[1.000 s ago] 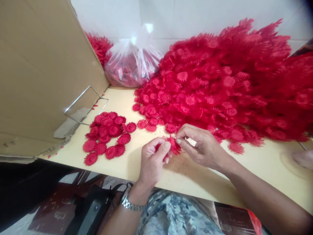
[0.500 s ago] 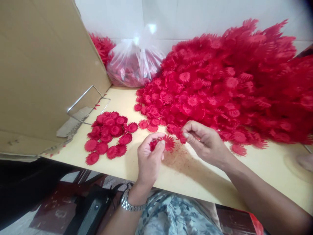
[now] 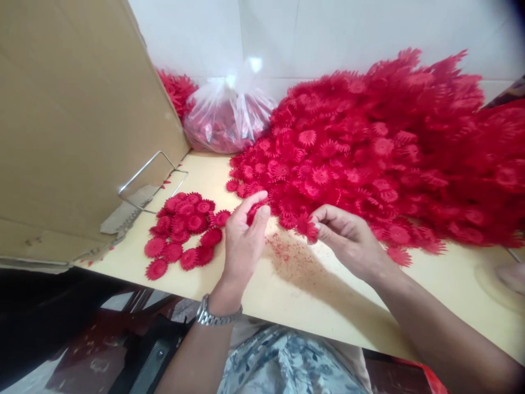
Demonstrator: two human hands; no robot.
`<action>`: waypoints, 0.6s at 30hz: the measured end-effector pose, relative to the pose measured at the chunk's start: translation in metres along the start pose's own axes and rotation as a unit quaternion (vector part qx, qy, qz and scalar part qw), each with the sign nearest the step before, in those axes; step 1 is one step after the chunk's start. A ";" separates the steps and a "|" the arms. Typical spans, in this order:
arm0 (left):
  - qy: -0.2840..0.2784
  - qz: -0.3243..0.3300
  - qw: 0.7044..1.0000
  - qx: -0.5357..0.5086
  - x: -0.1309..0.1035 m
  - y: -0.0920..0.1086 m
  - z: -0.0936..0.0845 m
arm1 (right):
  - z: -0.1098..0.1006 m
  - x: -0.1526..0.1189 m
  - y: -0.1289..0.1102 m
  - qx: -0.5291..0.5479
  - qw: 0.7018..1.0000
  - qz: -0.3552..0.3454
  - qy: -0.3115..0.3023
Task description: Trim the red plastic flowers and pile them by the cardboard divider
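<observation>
My left hand (image 3: pixel 245 235), with a metal watch on the wrist, is curled round red petalled pieces (image 3: pixel 255 209) that show between thumb and fingers. My right hand (image 3: pixel 348 238) pinches a red flower piece (image 3: pixel 307 226) between thumb and forefinger, at the front edge of a big heap of red flower pieces (image 3: pixel 348 148). Left of my left hand lies a smaller group of round red flower pieces (image 3: pixel 180 224). Red crumbs (image 3: pixel 287 251) are scattered on the pale table (image 3: pixel 311 306) between my hands.
A cardboard box (image 3: pixel 82 126) stands at the left, with a bent wire frame (image 3: pixel 139 175) beside it. A clear plastic bag (image 3: pixel 229 120) of red pieces sits at the back. Part of another person's hand (image 3: pixel 511 276) shows at the right edge.
The flower piece that stuck out from my left fingertips no longer shows there. My left hand has moved up and slightly left. My right hand now has a larger red piece at its fingertips.
</observation>
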State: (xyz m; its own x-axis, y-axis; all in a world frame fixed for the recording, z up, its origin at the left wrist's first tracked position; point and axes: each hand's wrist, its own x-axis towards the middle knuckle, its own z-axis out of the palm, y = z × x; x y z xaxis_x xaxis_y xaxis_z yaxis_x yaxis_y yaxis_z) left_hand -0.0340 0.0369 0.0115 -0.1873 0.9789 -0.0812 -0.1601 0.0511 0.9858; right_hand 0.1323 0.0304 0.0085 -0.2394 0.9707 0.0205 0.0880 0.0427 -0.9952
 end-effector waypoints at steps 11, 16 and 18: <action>-0.110 -0.041 0.992 0.049 -0.027 -0.018 0.003 | 0.007 -0.012 0.002 0.052 0.996 0.006 -0.078; -0.147 -0.065 0.987 0.021 -0.031 -0.020 -0.001 | 0.010 -0.012 0.005 0.067 0.998 0.003 -0.001; -0.139 -0.064 0.988 0.015 -0.033 -0.020 -0.003 | 0.010 -0.012 0.004 0.053 0.998 0.011 0.017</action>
State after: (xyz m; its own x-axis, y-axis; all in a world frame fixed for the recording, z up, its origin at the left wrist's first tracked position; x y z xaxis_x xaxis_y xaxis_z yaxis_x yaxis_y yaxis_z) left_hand -0.0278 0.0027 -0.0058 0.1069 0.9804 -0.1652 -0.1350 0.1790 0.9746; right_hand 0.1257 0.0165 0.0030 -0.2051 0.9787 -0.0004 -0.0102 -0.0025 -0.9999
